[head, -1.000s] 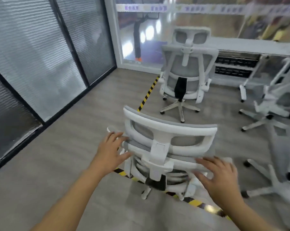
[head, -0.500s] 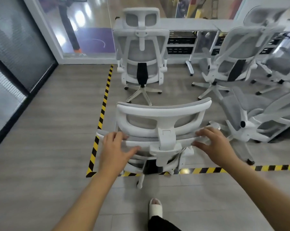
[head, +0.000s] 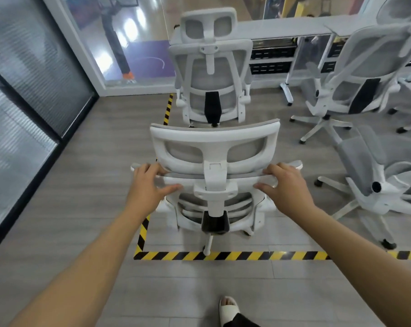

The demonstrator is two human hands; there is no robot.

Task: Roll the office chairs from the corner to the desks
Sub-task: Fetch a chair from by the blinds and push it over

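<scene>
A white office chair with grey mesh stands right in front of me, its back toward me. My left hand grips the left end of the backrest's top bar, fingers over it and thumb below. My right hand grips the right end the same way. A second white chair stands just beyond it, facing the white desk along the back glass wall. Its base is hidden behind the near chair.
More white chairs crowd the right: one tilted, one low at the right edge. Yellow-black floor tape marks a rectangle around the chairs. Glass partitions line the left. My sandalled foot is below.
The view swung right and the chair turned square to me. Both hands closed further onto the backrest bar. The chair now lines up behind the second chair.
</scene>
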